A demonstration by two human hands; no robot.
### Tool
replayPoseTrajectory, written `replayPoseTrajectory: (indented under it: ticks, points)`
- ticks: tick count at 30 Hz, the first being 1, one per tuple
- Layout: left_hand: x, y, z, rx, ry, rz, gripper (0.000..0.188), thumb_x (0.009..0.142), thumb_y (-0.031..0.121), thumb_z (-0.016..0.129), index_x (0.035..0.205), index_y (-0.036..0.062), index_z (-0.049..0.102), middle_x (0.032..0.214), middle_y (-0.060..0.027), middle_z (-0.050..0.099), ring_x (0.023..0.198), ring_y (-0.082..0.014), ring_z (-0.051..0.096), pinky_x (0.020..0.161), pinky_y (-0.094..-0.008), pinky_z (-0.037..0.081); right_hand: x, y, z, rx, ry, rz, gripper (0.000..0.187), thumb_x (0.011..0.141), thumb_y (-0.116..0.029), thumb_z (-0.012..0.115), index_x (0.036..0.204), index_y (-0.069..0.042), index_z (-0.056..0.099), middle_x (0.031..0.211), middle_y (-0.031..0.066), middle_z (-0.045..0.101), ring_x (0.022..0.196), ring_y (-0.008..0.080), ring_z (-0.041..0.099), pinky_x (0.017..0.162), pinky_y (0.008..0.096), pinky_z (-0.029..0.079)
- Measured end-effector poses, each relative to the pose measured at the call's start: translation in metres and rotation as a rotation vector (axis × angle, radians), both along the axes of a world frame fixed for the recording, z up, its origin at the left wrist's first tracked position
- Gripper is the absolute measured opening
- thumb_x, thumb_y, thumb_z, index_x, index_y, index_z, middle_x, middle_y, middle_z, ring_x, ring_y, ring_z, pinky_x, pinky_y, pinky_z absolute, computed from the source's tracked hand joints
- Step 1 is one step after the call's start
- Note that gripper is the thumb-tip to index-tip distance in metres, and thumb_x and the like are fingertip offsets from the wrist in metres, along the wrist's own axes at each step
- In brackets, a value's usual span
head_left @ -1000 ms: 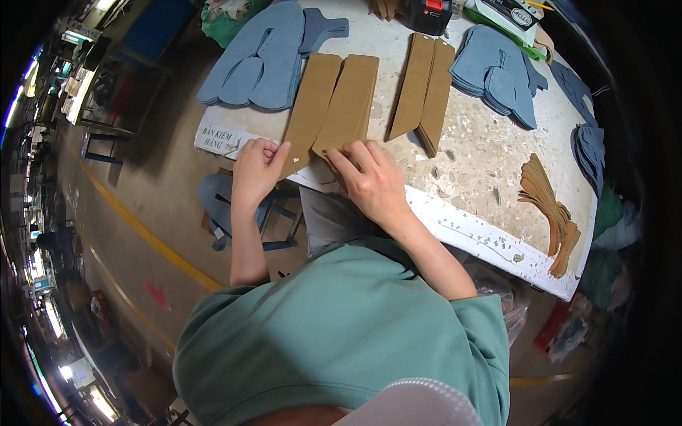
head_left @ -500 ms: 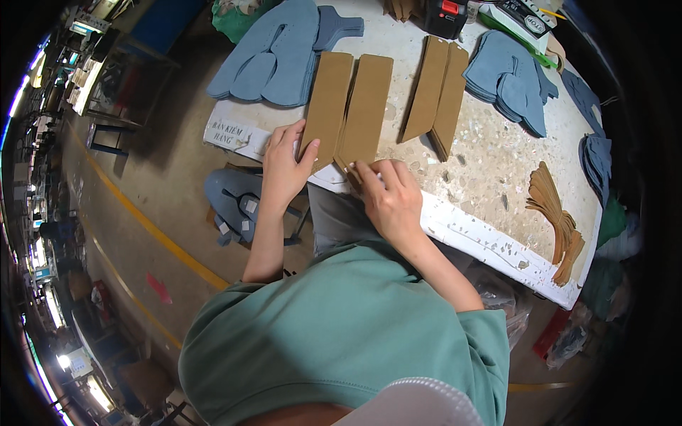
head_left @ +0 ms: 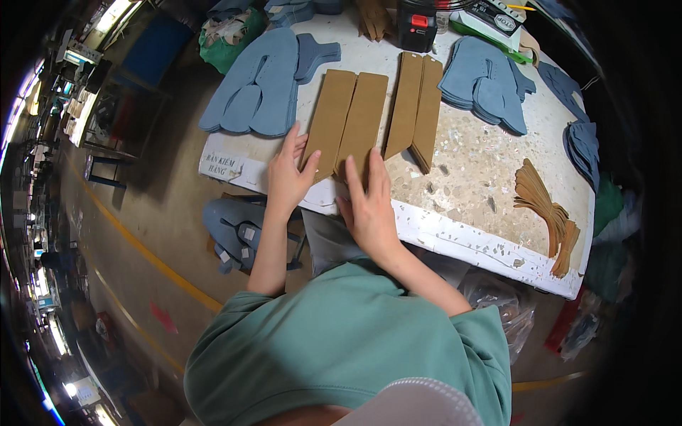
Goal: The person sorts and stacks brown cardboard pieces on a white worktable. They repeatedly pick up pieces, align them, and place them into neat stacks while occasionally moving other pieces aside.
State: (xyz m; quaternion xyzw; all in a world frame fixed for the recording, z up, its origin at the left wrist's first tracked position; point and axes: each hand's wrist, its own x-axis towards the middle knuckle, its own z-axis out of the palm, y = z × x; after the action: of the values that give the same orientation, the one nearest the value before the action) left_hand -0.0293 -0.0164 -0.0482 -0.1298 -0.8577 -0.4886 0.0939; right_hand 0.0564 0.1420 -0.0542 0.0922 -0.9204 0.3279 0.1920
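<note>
Two side-by-side stacks of brown slant-ended strips lie at the table's near edge: the left stack (head_left: 332, 117) and the right stack (head_left: 364, 124). They sit almost edge to edge. My left hand (head_left: 288, 177) rests at the outer side of the left stack, thumb and fingers apart, the thumb by its near end. Stretched fingers of my right hand (head_left: 371, 209) lie against the near end and right side of the right stack. Neither hand lifts anything. Just to the right lies another pair of brown strip stacks (head_left: 415, 103), touched by neither hand.
Blue-grey cut pieces lie in piles at the left (head_left: 256, 89) and right (head_left: 483, 85). Fanned brown pieces (head_left: 541, 202) are near the right corner. A black device (head_left: 416, 27) with a red part stands at the back. Below the table's left edge sit more blue pieces (head_left: 238, 227).
The gap between the two near brown stacks has narrowed. My right hand has gone from curled at their near end to stretched fingers along the right stack. The view has shifted slightly.
</note>
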Motion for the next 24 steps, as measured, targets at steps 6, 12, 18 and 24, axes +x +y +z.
replayPoseTrajectory:
  ticks: [6, 12, 18, 24]
  points:
    - [0.026, -0.003, 0.021, -0.442, -0.008, -0.132, 0.056, 0.079, 0.009, 0.072, 0.132, 0.0176, 0.057, 0.132, -0.0246, 0.052, 0.117, -0.0382, 0.056, 0.094, -0.0429, 0.049, 0.010, 0.004, -0.003, 0.168, 0.055, 0.060, 0.052, 0.074, 0.000, 0.056, 0.123, 0.013, 0.052, 0.124, 0.0272, 0.050, 0.112, 0.0372, 0.050, 0.098, 0.0367, 0.045]
    - [-0.027, 0.014, 0.013, -0.394, 0.155, -0.174, 0.046, 0.080, 0.005, 0.069, 0.125, 0.0128, 0.061, 0.128, -0.0188, 0.057, 0.110, -0.0376, 0.059, 0.090, -0.0380, 0.051, -0.030, 0.007, -0.001, 0.193, 0.119, -0.050, 0.049, 0.072, 0.002, 0.057, 0.121, 0.011, 0.054, 0.121, 0.0212, 0.051, 0.109, 0.0337, 0.051, 0.093, 0.0365, 0.048]
    - [-0.057, 0.025, 0.019, -0.462, 0.086, -0.265, 0.047, 0.081, 0.010, 0.069, 0.127, 0.0130, 0.060, 0.128, -0.0219, 0.056, 0.115, -0.0387, 0.056, 0.096, -0.0406, 0.047, -0.012, 0.030, 0.008, 0.053, 0.087, 0.051, 0.037, 0.075, -0.006, 0.063, 0.110, 0.004, 0.060, 0.113, 0.0152, 0.056, 0.106, 0.0291, 0.055, 0.082, 0.0361, 0.049]
    - [-0.087, 0.025, 0.038, -0.534, 0.261, -0.357, 0.039, 0.087, 0.017, 0.062, 0.125, 0.0112, 0.060, 0.126, -0.0210, 0.058, 0.121, -0.0347, 0.052, 0.102, -0.0417, 0.041, 0.025, 0.144, 0.011, -0.079, 0.078, -0.258, 0.018, 0.084, -0.014, 0.066, 0.098, -0.003, 0.070, 0.101, 0.0145, 0.066, 0.096, 0.0318, 0.061, 0.086, 0.0395, 0.048]
